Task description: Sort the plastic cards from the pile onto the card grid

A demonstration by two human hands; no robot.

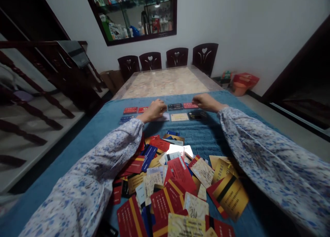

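Both my arms, in blue-flowered white sleeves, reach out over a blue cloth [82,140]. My left hand [154,110] is curled, fingers down on the cards laid in rows at the far edge, beside a pale card [165,117]. My right hand [206,102] is also curled, fingertips at a red card [190,105] in the back row. A dark card [175,106], a beige card [179,117] and a black card [196,115] lie between the hands. A loose pile of red, gold and blue cards [175,185] is spread near me.
The cloth covers the near part of a long marble-topped table [165,81]. Several dark chairs [176,56] stand at its far end under a wall cabinet [136,13]. A wooden stair railing [38,89] runs on the left. Red bags [243,82] sit on the floor at right.
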